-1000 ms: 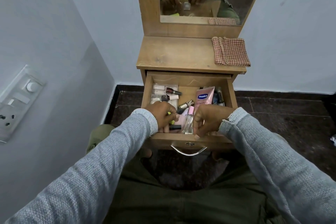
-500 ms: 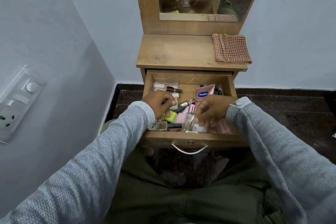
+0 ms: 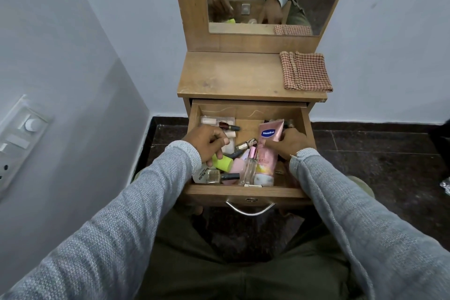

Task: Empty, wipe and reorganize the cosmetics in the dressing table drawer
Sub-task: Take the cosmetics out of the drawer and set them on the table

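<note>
Both hands are inside the open drawer (image 3: 243,191) among crowded cosmetics; left hand (image 3: 209,143) fingers curl over a yellow-green bottle (image 3: 222,162), right hand (image 3: 289,143) holds the pink Vaseline tube (image 3: 267,151); a checked cloth (image 3: 305,72) lies on top

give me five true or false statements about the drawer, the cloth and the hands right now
1. The wooden drawer is pulled open. True.
2. The red checked folded cloth lies inside the drawer. False: it lies on the wooden tabletop.
3. The pink Vaseline tube is in the drawer. True.
4. The left hand rests on the tabletop. False: it reaches into the drawer, above a lime-green cap.
5. The right hand pulls the curved metal drawer handle. False: it is in the drawer beside the tube.
</note>
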### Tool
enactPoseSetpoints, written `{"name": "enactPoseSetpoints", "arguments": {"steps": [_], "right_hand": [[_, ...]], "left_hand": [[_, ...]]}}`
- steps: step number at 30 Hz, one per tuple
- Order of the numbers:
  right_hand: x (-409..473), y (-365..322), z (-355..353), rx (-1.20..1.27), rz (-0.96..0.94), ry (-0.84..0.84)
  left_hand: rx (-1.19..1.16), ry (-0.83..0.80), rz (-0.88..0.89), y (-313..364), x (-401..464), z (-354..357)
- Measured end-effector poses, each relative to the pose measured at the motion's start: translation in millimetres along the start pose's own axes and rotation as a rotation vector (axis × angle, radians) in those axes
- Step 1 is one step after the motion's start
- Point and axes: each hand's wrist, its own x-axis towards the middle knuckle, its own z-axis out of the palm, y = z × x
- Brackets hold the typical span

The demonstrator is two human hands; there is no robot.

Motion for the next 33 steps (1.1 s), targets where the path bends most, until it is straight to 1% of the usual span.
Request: {"name": "enactPoseSetpoints", "arguments": {"steps": [3,6,8,12,15,17,19,22,25,29,33], "right_hand": [[-2,0,-1,0.153,0.013,0.014],[-8,-5,-10,0.346,0.015,-0.008],[-12,-8,-18,0.411,-0.008,-0.010],[-20,-16,-43,0.324,-0.153,0.037],[-29,-29,-64,0.304,-0.336,0.053],[-37,-42,-75,0.334,-0.462,0.040],[-42,-56,-81,0.388,-0.549,0.022],[-44,-75,-81,0.513,-0.606,-0.016],[-39,-88,-73,0.597,-0.626,-0.023],[-27,-101,-63,0.707,-0.598,-0.022],[-16,-105,-53,0.643,-0.568,0.042]], "left_hand": [[-0.061,0.014,-0.006,0,3,-1],[-0.234,0.072,-0.018,0,5,-1],[-0.305,0.112,-0.003,-1,7,-1],[-0.358,0.127,0.032,2,11,3],[-0.390,0.117,0.065,9,12,5],[-0.399,0.101,0.096,13,15,6],[-0.440,0.078,0.129,17,18,6],[-0.422,0.085,0.185,25,21,1],[-0.398,0.157,0.225,28,24,-7],[-0.407,0.313,0.233,22,33,-29],[-0.391,0.453,0.212,31,50,-67]]}}
